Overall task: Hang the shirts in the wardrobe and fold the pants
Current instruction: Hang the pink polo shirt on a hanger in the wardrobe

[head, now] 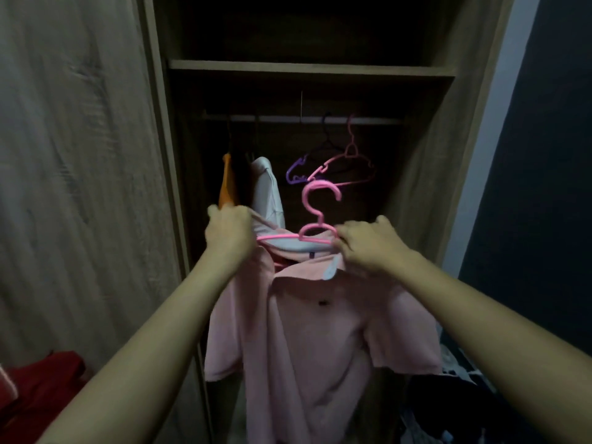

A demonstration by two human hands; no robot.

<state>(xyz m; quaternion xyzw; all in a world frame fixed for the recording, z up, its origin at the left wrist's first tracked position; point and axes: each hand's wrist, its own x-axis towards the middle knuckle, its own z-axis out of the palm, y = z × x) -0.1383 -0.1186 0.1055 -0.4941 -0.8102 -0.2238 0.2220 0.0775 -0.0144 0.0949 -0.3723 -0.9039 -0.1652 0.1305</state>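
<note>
A pink polo shirt point(307, 341) hangs in front of me on a pink plastic hanger point(315, 216), held up before the open wardrobe point(307, 67). My left hand point(229, 233) grips the shirt's left shoulder over the hanger's end. My right hand point(368, 246) pinches the collar and the hanger's right arm. The hanger's hook points up, below the wardrobe rail point(304, 119). On the rail hang an orange garment point(228, 184) and a white shirt point(267, 190) at the left.
Two bare hangers, one purple point(296, 173) and one pink point(350, 161), hang right of centre on the rail. A wooden door panel point(73, 187) stands at the left. Red cloth point(41, 389) lies at bottom left, dark clothes point(448, 408) at bottom right.
</note>
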